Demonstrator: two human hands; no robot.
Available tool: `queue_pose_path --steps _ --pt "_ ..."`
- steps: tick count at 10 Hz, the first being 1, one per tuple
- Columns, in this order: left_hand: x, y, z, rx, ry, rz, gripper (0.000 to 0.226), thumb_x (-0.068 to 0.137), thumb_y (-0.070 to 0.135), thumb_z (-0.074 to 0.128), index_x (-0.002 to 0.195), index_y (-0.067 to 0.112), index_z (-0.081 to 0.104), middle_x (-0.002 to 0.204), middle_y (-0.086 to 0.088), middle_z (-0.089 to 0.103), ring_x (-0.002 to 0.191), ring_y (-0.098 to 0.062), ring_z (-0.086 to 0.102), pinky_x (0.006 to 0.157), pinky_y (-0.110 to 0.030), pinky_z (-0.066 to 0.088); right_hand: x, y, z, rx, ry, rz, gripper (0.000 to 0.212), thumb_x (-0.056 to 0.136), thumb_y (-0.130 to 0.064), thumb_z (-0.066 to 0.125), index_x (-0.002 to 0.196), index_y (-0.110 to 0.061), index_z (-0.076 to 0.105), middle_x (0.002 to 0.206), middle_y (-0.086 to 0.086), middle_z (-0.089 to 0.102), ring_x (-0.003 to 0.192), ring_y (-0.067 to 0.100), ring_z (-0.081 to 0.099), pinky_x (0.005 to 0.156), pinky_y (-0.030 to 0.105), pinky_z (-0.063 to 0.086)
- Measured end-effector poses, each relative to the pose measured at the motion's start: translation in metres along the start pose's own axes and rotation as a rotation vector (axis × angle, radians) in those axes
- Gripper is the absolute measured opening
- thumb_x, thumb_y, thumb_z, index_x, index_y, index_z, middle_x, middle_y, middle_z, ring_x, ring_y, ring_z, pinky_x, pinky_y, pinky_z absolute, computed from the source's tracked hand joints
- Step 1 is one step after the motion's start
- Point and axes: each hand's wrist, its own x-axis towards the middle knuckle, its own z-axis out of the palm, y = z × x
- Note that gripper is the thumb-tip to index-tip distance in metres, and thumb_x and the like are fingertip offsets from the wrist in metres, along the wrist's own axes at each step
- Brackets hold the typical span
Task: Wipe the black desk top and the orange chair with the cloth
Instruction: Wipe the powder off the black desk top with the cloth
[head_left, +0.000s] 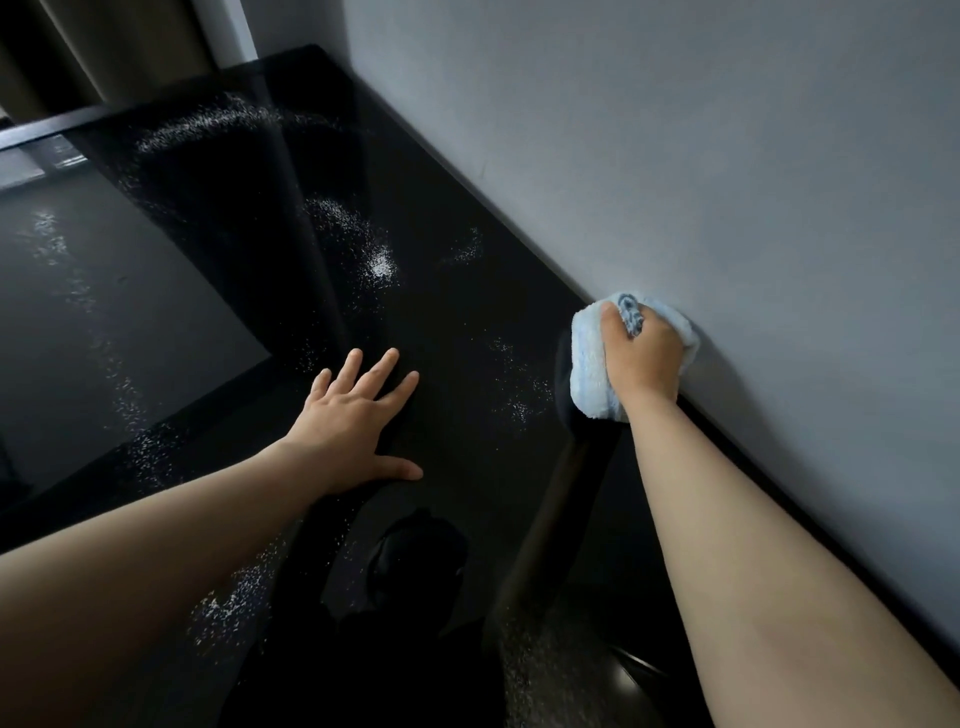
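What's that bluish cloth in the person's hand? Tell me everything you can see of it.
The pale blue fluffy terry cloth is bunched into a soft wad, with a darker blue patterned patch showing near the knuckles. The right hand grips it from above, fingers curled round it. It is pressed down on the glossy black desk top at the back edge, seemingly right up against the grey wall.
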Motion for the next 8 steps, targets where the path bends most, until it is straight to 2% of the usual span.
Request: queue_pose_path --steps 1,2,4,8 --pt "0.0 0.0 0.0 0.002 0.0 0.006 0.111 0.07 0.076 0.057 0.153 0.035 -0.005 0.159 0.005 -0.023 0.146 -0.03 -0.019 0.118 -0.049 -0.003 0.003 0.001 -0.003 -0.02 -0.088 0.021 0.026 0.093 -0.035 0.054 0.075 -0.017 0.057 0.066 -0.013 0.055 0.061 -0.001 0.051 0.058 0.006 0.035" --pt "0.0 0.001 -0.001 0.007 0.0 0.002 0.111 0.071 0.076 0.057 0.153 0.035 -0.004 0.159 0.004 -0.022 0.146 -0.031 -0.019 0.119 -0.05 -0.002 0.004 -0.002 -0.007 -0.049 -0.16 0.026 0.03 0.091 -0.035 0.055 0.064 -0.023 0.049 0.062 -0.011 0.052 0.058 0.002 0.048 0.057 0.011 0.036" --pt "0.001 0.002 -0.001 0.033 -0.004 -0.012 0.112 0.07 0.076 0.058 0.153 0.034 -0.005 0.159 0.003 -0.021 0.146 -0.032 -0.017 0.118 -0.051 0.0 -0.001 -0.009 -0.008 -0.122 -0.181 0.04 0.035 0.091 -0.034 0.055 0.061 -0.019 0.044 0.057 -0.008 0.047 0.054 0.006 0.043 0.053 0.018 0.034" --pt "0.003 0.002 -0.001 0.036 -0.014 -0.017 0.113 0.069 0.077 0.058 0.153 0.035 -0.005 0.159 0.002 -0.021 0.146 -0.033 -0.016 0.118 -0.052 0.0 -0.035 -0.021 -0.002 -0.126 -0.245 -0.035 0.029 0.09 -0.032 0.057 0.065 -0.019 0.052 0.064 -0.008 0.055 0.062 0.005 0.049 0.065 0.024 0.041"
